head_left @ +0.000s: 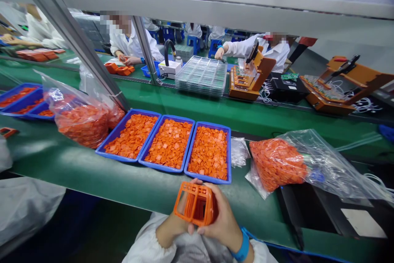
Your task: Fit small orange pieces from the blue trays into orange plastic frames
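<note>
A stack of orange plastic frames [197, 204], each with a crossbar and small slots along one edge, is held close in front of me at the bench edge. My right hand [224, 218] wraps round its right side, with a blue strap at the wrist. On the other side, my left hand [176, 222] grips the stack from the left and below; its fingers are partly hidden behind the frames. Just beyond my hands stand three blue trays, left [106, 150], middle [166, 168] and right [207, 178], filled with small flat orange pieces.
A clear bag of orange pieces [278, 162] lies to the right, beside a black device [308, 209]. Another full bag [81, 121] leans by a metal post [70, 33]. Across the green belt are co-workers, clear stacked trays [201, 75] and orange fixtures [250, 76].
</note>
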{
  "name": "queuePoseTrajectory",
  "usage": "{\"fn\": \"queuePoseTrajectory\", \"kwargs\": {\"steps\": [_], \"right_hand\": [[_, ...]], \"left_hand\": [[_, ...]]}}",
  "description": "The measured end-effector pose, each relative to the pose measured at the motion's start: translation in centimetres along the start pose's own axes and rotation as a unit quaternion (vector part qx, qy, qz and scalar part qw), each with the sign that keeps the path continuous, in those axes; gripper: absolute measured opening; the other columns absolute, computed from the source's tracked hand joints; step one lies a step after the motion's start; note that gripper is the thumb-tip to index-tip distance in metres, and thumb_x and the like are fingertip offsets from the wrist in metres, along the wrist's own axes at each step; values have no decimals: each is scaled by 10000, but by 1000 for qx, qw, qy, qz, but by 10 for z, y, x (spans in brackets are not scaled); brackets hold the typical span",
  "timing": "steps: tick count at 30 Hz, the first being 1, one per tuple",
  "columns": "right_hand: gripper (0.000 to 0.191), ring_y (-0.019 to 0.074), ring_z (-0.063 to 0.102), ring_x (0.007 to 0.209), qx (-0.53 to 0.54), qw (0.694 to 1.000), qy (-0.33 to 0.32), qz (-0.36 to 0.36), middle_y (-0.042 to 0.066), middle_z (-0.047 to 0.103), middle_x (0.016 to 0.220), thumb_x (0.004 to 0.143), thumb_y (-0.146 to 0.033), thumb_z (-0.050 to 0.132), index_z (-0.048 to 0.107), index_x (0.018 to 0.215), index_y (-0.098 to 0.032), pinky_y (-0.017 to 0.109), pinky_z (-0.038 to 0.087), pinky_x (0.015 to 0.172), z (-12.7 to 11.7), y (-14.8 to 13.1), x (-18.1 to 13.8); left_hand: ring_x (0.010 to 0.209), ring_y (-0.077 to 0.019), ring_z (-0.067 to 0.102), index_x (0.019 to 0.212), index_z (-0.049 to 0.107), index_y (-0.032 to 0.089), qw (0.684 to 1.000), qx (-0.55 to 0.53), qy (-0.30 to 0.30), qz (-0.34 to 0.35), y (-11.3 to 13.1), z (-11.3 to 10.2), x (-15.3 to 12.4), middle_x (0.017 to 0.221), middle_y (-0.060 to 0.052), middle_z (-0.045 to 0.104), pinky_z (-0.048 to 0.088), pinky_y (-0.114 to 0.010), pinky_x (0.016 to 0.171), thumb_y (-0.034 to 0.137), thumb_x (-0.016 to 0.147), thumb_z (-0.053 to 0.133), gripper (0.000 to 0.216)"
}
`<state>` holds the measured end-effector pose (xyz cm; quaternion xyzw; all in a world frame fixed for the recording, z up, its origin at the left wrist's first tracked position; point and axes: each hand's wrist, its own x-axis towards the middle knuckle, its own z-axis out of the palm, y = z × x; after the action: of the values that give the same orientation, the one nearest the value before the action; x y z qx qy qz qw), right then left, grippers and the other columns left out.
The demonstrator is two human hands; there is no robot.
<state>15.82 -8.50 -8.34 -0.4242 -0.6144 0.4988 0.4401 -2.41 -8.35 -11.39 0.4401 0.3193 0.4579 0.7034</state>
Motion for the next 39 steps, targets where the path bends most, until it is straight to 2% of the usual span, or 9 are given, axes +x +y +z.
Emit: {"fn": "queuePoseTrajectory", "kwargs": {"steps": [5,10,16,21,27,32,35,37,39], "right_hand": [[1050,400,731,1285,-14,1000,21,-2,159,708,1435,628,-806,903,588,1478,-277,558,576,1144,1,1,1],[1033,392,737,1254,-23,999,26,7,148,722,1404,606,-714,962,602,1468,-272,546,576,1140,1,-3,2],[1023,374,724,1257,-85,996,14,10,122,714,1406,547,-468,1046,610,1454,-283,511,566,1137,-5,-14,2],[1036,370,728,1239,-121,993,7,-7,123,724,1379,532,-512,1054,607,1437,-282,520,569,1130,-10,-17,1],[984,354,734,1240,-139,990,1,-19,124,727,1380,588,-557,1026,601,1432,-284,509,579,1120,-16,-20,1],[976,362,730,1241,-170,985,-10,-17,138,732,1366,553,-507,1052,624,1396,-263,503,589,1102,-23,-25,4],[980,355,733,1220,-183,983,-15,-10,127,740,1344,546,-484,1062,624,1395,-266,501,597,1081,-25,-25,4],[1002,351,733,1217,-190,982,-13,-13,124,740,1348,553,-477,1064,607,1420,-269,513,594,1086,-26,-22,4],[1030,357,728,1232,-202,979,-13,-14,127,737,1364,543,-459,1074,597,1436,-271,528,588,1098,-25,-19,3]], "left_hand": [[1535,-547,411,1682,412,253,1000,3,27,-15,6,3,-2,1655,-255,451,258,-692,1317,959,407,837,1518],[1545,-543,396,1687,401,230,999,7,24,-33,6,4,-2,1650,-263,453,178,-708,1337,990,434,800,1519],[1541,-548,395,1682,395,219,999,22,23,-24,-1,4,-3,1633,-259,464,244,-714,1311,1001,419,812,1542],[1435,-523,524,1647,438,212,998,50,30,-19,-5,5,-3,1573,-251,518,388,-667,1250,1011,424,791,1504],[1444,-510,524,1498,572,208,990,99,88,47,-23,1,-5,1530,-224,544,402,-633,1270,993,399,815,1372],[1393,-467,580,1636,395,279,984,115,104,85,-44,-7,-8,1543,-226,519,512,-613,1180,962,494,801,1391],[1411,-440,568,1645,386,345,968,172,71,170,-50,-13,-6,1558,-200,501,504,-630,1176,938,663,729,1198],[1452,-431,537,1594,477,380,960,194,40,196,-48,-16,-3,1564,-169,502,458,-649,1211,911,746,694,1023],[1520,-444,464,1589,500,405,955,209,23,207,-43,-17,-1,1625,-156,444,416,-668,1238,930,762,652,992]]}}
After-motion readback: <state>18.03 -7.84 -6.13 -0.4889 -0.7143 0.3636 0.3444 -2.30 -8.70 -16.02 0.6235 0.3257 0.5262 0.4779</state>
